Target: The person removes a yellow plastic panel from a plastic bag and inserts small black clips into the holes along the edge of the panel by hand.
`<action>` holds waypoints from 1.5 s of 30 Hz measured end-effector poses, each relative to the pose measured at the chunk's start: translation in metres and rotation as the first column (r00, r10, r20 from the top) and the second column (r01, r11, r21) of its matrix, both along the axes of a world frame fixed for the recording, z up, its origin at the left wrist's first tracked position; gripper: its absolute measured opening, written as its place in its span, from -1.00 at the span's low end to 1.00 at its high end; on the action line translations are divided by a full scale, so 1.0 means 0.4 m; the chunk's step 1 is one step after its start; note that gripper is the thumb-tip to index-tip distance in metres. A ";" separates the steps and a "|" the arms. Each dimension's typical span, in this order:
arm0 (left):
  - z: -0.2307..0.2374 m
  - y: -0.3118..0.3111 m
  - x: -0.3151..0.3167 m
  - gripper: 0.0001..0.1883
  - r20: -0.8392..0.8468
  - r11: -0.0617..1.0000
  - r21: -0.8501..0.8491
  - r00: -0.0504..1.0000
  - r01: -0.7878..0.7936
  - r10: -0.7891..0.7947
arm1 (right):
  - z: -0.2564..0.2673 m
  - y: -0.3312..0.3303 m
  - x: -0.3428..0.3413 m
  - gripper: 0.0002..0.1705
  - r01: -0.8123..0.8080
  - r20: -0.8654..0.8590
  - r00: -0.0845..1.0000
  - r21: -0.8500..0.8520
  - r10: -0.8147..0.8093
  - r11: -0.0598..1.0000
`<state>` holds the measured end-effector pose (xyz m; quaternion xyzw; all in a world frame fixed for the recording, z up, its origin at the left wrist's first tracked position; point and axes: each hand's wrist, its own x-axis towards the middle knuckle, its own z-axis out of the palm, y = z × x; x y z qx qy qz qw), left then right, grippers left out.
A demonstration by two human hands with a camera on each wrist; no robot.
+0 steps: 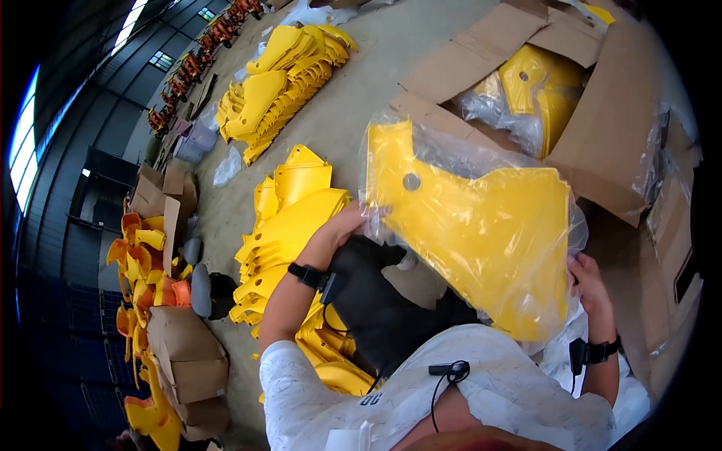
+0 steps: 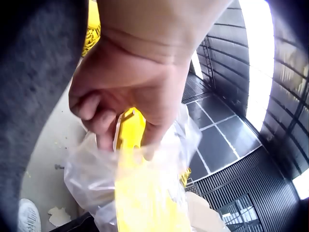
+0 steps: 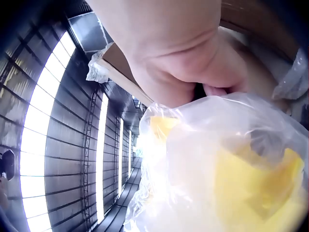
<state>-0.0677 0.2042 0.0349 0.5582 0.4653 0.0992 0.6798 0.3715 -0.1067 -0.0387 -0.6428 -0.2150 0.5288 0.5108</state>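
Note:
A flat yellow plastic panel [image 1: 481, 225] with a round hole near one end is inside a clear plastic bag [image 1: 451, 146], held up in front of the body. My left hand [image 1: 352, 220] grips its left edge; in the left wrist view, the thumb and fingers of that hand [image 2: 130, 92] pinch the panel's narrow end [image 2: 130, 128], with the bag loose around it. At the opposite side my right hand [image 1: 591, 284] holds the bagged panel by its edge. The right wrist view shows that hand [image 3: 193, 72] at the top of the bag [image 3: 203, 121], its fingertips partly hidden.
An open cardboard box [image 1: 602, 177] with bagged yellow panels [image 1: 553, 83] stands at the right. Stacked yellow panels [image 1: 293, 225] lie on the floor at the left, with another stack [image 1: 282, 83] farther off. More yellow parts [image 1: 139, 263] and cardboard boxes [image 1: 188, 353] are at the far left.

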 end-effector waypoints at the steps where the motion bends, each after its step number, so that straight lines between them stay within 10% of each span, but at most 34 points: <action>1: -0.034 0.006 -0.026 -0.42 -0.031 0.996 -0.063 0.997 -0.066 0.064 | 0.008 -0.006 0.002 -0.80 -0.022 0.052 0.998 -0.032 0.024 0.999; 8: -0.037 0.053 -0.003 -0.38 -0.110 0.997 -0.026 0.991 -0.077 0.073 | 0.043 0.020 0.004 -0.74 -0.219 0.380 0.892 -0.110 0.244 0.970; 10: -0.012 0.035 -0.006 -0.42 -0.155 0.985 0.041 0.973 -0.167 0.172 | 0.039 0.006 0.038 -0.74 -0.421 0.729 0.577 -0.120 0.368 0.899; 13: -0.014 0.047 -0.097 -0.56 0.058 0.938 0.155 0.950 -0.311 0.306 | 0.172 -0.061 0.106 -0.71 -0.280 0.422 0.863 -0.055 0.277 0.958; 20: 0.040 0.043 -0.282 -0.74 0.270 0.891 -0.098 0.850 -0.443 0.453 | 0.406 -0.216 0.193 -0.75 -0.053 0.403 0.914 0.247 -0.053 0.967; 26: 0.078 0.005 -0.179 -0.71 0.520 0.838 -0.203 0.670 -0.506 0.530 | 0.437 -0.281 0.149 -0.78 -0.188 0.670 0.740 0.282 -0.054 0.941; 29: 0.075 -0.036 -0.118 -0.70 0.638 0.840 -0.137 0.602 -0.525 0.480 | 0.410 -0.274 0.032 -0.79 -0.184 0.524 0.852 0.292 0.004 0.939; 32: 0.098 -0.089 -0.072 -0.70 0.658 0.827 -0.167 0.564 -0.537 0.499 | 0.312 -0.252 0.009 -0.82 0.204 0.109 0.952 0.468 -0.285 0.860; 35: 0.086 -0.105 -0.096 -0.69 0.671 0.833 -0.173 0.556 -0.526 0.491 | 0.115 -0.253 0.051 -0.83 0.738 -0.260 0.646 0.449 -0.717 0.503; 39: 0.093 -0.159 -0.112 -0.69 0.692 0.800 -0.167 0.510 -0.577 0.512 | -0.056 -0.263 -0.069 -0.79 0.521 -0.394 0.785 0.003 -0.478 0.853; 42: 0.103 -0.202 -0.100 -0.69 0.706 0.795 -0.203 0.477 -0.572 0.523 | 0.023 -0.205 -0.250 -0.22 0.085 -0.228 0.973 0.235 -0.030 0.968; 45: 0.101 -0.234 -0.088 -0.68 0.715 0.812 -0.219 0.477 -0.541 0.510 | 0.162 -0.106 -0.276 -0.40 0.066 -0.228 0.973 0.446 0.042 0.893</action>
